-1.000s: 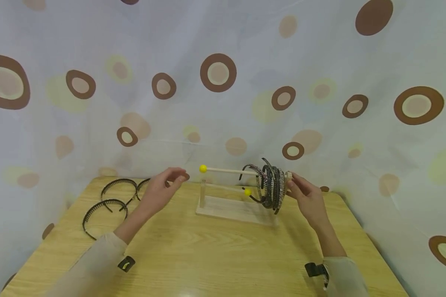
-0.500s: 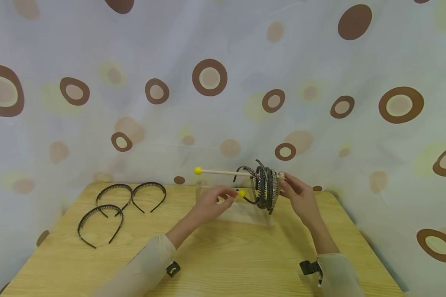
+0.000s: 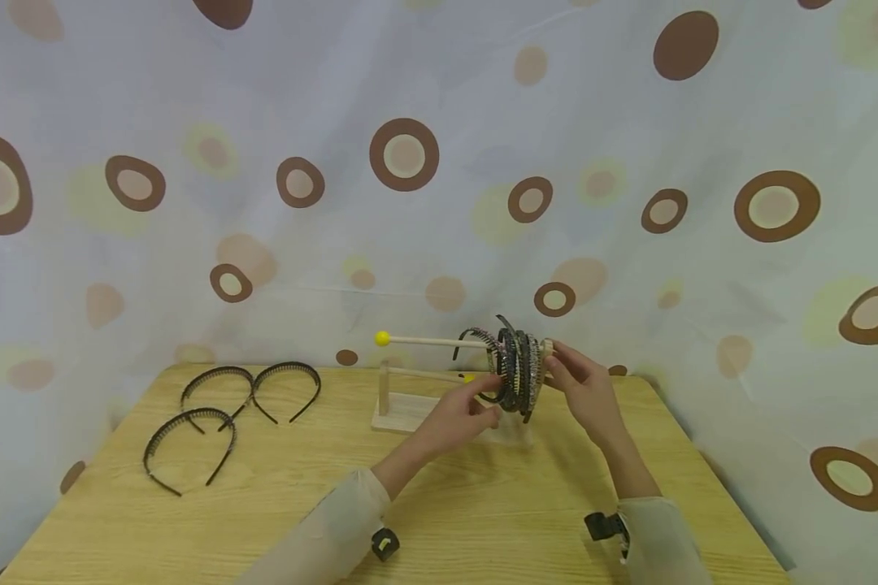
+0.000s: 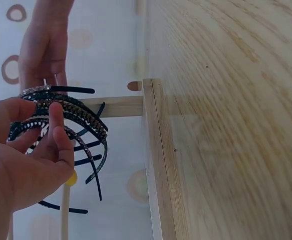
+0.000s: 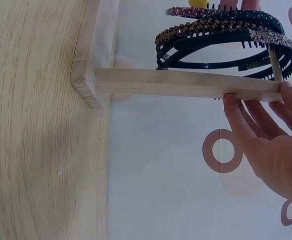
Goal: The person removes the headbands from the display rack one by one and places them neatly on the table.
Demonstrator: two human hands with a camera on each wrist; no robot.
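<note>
A wooden rack (image 3: 402, 412) stands on the table, its pegs tipped with yellow balls (image 3: 382, 338). Several dark, toothed headbands (image 3: 514, 370), some beaded with sparkling stones, hang bunched at its right end. My right hand (image 3: 588, 398) pinches the top of the rack's right upright (image 5: 186, 82) between thumb and fingers. At the front of the bunch is my left hand (image 3: 457, 418), fingers loosely bent with a gap between finger and thumb. Its fingertips overlap the beaded bands in the left wrist view; a firm grip on any one is not visible.
Three black toothed headbands lie on the left of the table: a front one (image 3: 190, 414), a back one (image 3: 215, 372) and a right one (image 3: 287, 367). A patterned curtain (image 3: 439, 227) rises behind the wooden table (image 3: 468, 512).
My left hand has moved right, from near the loose headbands past the peg tips to the hanging bunch. My right hand keeps its hold on the upright. The head view has shifted slightly.
</note>
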